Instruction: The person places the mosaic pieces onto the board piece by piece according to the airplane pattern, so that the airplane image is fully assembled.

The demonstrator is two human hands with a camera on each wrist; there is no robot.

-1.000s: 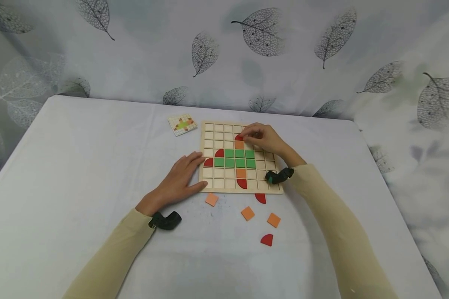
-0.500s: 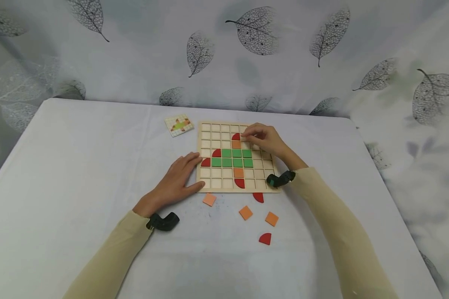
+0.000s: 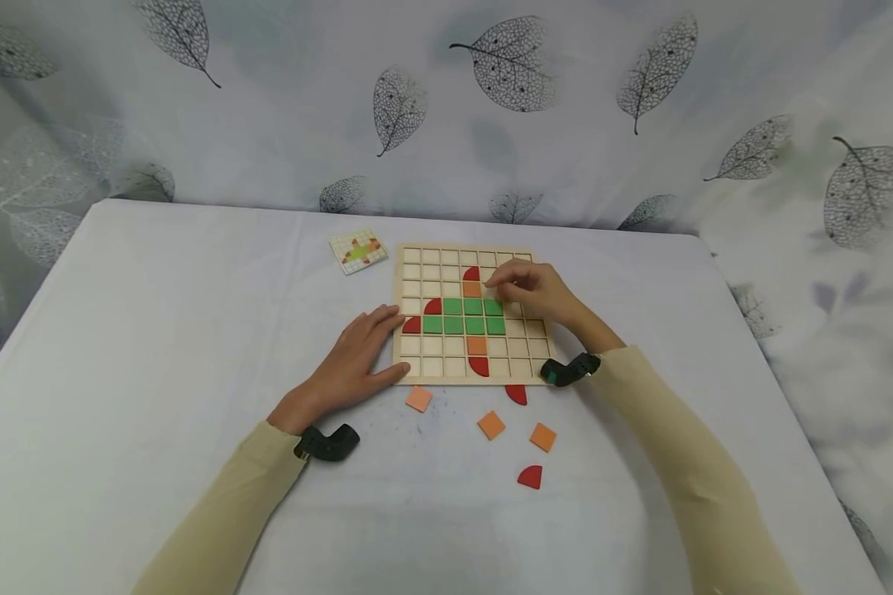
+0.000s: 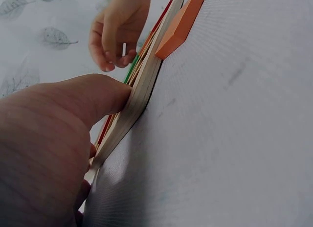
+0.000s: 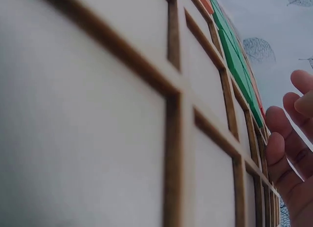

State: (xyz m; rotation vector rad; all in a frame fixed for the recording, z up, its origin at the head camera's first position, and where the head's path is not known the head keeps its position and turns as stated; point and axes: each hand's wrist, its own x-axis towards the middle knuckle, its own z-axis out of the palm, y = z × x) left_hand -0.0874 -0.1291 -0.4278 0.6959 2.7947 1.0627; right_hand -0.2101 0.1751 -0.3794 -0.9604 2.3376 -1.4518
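Note:
A wooden grid board (image 3: 432,364) lies on the table with green square tiles (image 3: 473,325) in its middle. Above the green block sit an orange square (image 3: 472,289) and a red quarter-circle tile (image 3: 472,273); another orange square (image 3: 476,345) and red quarter-circle (image 3: 479,366) are below it. Two more red tiles (image 3: 433,307) are at its left. My left hand (image 3: 350,359) rests along the board's left edge, its thumb touching the rim in the left wrist view. Over the board's upper right hovers my right hand (image 3: 539,293), fingers loosely bent, nothing visible between them.
Loose orange squares (image 3: 491,425) and two red quarter-circles (image 3: 530,477) lie in front of the board; one red piece (image 3: 517,394) touches or nearly touches its front edge. A small pattern card (image 3: 359,251) lies behind, to the left. A leaf-print cloth hangs behind the table.
My right hand has drawn back from the top red quarter-circle, moving slightly right and toward me. That tile stays on the board. My left hand keeps its place on the edge.

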